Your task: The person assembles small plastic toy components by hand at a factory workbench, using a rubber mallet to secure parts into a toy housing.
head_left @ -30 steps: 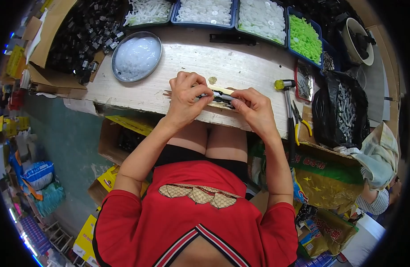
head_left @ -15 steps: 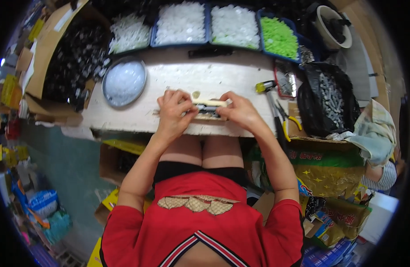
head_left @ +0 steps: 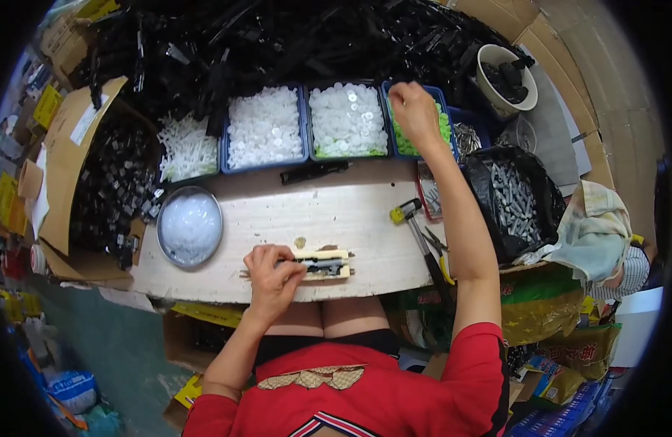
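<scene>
Near the table's front edge lies a cream-coloured block-shaped holder (head_left: pixel 341 272) with a dark grey and black elongated part (head_left: pixel 323 264) set along it. My left hand (head_left: pixel 270 275) is closed at the holder's left end, thumb and fingers pinched together; what sits between the fingertips is hidden. My right hand (head_left: pixel 416 115) reaches far out over a blue bin of small bright green plastic pieces (head_left: pixel 444 125). Its fingers are bent together, and whether they hold a piece cannot be seen.
Blue bins of white round pieces (head_left: pixel 348 116) and white pieces (head_left: pixel 265 127) line the back. A round metal dish (head_left: pixel 190 226) stands left. On the right lie a yellow-headed hammer (head_left: pixel 416 226), pliers (head_left: pixel 444 255) and a black bag of grey parts (head_left: pixel 512 197). Black parts (head_left: pixel 307 44) heap behind.
My right hand has left the holder and moved forward and right to the green pieces. My left hand stays at the holder. The view has tilted toward the table's back.
</scene>
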`<state>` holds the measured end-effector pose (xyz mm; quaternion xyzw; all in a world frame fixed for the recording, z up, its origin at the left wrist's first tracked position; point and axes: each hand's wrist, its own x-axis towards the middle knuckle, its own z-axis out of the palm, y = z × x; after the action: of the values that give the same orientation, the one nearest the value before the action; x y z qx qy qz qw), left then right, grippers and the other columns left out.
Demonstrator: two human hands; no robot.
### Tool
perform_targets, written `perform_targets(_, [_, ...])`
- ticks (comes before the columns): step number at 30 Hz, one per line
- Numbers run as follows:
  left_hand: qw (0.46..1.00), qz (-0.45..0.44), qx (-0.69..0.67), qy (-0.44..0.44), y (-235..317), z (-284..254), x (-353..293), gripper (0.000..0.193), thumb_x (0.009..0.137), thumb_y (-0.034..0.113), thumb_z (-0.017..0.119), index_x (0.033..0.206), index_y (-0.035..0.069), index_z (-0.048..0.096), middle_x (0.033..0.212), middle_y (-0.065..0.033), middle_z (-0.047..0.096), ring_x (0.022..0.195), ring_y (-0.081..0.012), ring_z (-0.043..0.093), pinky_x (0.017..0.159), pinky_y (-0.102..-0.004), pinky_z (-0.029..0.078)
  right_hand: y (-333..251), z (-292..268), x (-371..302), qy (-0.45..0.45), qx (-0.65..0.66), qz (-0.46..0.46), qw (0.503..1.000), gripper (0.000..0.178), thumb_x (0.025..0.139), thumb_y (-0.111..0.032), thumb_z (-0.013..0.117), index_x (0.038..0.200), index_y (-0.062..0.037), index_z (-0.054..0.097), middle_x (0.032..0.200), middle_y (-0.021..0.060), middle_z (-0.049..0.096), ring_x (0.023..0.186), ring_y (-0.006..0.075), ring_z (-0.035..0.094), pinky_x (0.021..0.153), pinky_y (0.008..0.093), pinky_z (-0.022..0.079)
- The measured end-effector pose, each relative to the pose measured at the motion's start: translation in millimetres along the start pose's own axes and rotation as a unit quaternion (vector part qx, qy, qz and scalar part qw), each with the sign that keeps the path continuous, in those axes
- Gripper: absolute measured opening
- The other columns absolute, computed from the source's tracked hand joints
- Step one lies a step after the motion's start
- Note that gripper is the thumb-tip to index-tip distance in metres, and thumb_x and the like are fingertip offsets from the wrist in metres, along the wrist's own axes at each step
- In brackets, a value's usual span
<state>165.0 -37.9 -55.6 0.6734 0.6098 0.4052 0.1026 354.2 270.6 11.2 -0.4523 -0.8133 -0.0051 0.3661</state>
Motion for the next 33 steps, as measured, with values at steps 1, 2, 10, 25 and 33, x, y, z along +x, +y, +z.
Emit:
perform_targets(1, [1.0, 0.0, 0.0, -0.002, 1.2, -0.5, 0.6, 0.011, 0.064, 0.008, 0.068, 0.073, 0.01, 0.063, 0.085, -0.0029, 0.054, 0.089, -0.0234, 0.047, 0.079, -0.0373, 0.029, 8.5, 3.3, 16.9, 0.032, -0.019, -0.017, 0.999, 0.01, 0.077, -0.013, 0.054, 0.078, -0.0073, 0.062, 0.079, 0.0135, 0.057, 0.077, 0.0346, 0.056, 0.065, 0.0445, 0.045])
perform_targets(2, [1.0, -0.003, -0.001, -0.002, 1.4, 0.1, 1.2, 0.011, 0.064, 0.008, 0.068, 0.073, 0.01, 0.063, 0.085, -0.0028, 0.054, 0.089, -0.0235, 0.047, 0.079, -0.0374, 0.029, 15.5, 7.1, 33.5, 0.063, -0.037, -0.033, 0.997, 0.01, 0.077, -0.013, 0.054, 0.078, -0.0075, 0.062, 0.078, 0.0133, 0.057, 0.076, 0.0346, 0.056, 0.065, 0.0451, 0.045])
perform_targets(10, [1.0, -0.009, -0.002, -0.003, 0.2, -0.6, 3.6, 0.013, 0.061, 0.009, 0.069, 0.071, 0.012, 0.063, 0.085, -0.0019, 0.055, 0.086, -0.0203, 0.047, 0.077, -0.0346, 0.029, -6.7, 28.6, 133.5, -0.018, -0.001, 0.141, 0.99, 0.036, 0.076, -0.036, 0.061, 0.093, -0.0045, 0.064, 0.099, 0.0185, 0.062, 0.095, 0.0362, 0.058, 0.08, 0.0428, 0.047])
perform_targets(25, [1.0, -0.002, 0.021, 0.016, 4.2, 0.5, -2.9, 0.011, 0.065, 0.009, 0.068, 0.075, 0.012, 0.065, 0.088, -0.0027, 0.055, 0.089, -0.0216, 0.048, 0.08, -0.0373, 0.028, 8.7, 2.1, 52.9, -0.055, 0.031, 0.088, 0.994, 0.043, 0.069, -0.02, 0.065, 0.109, -0.0052, 0.056, 0.098, 0.0204, 0.057, 0.093, 0.0378, 0.056, 0.08, 0.0426, 0.045])
perform_targets(33, [0.997, 0.006, 0.05, 0.052, 13.5, 8.3, -7.1, 0.013, 0.066, 0.007, 0.067, 0.077, 0.012, 0.065, 0.092, -0.0033, 0.055, 0.095, -0.0222, 0.048, 0.083, -0.038, 0.027, 13.5, 4.8, -6.9, -0.035, -0.006, 0.039, 0.999, 0.045, 0.071, -0.015, 0.063, 0.113, -0.0065, 0.05, 0.099, 0.0154, 0.054, 0.09, 0.0337, 0.054, 0.074, 0.0427, 0.042])
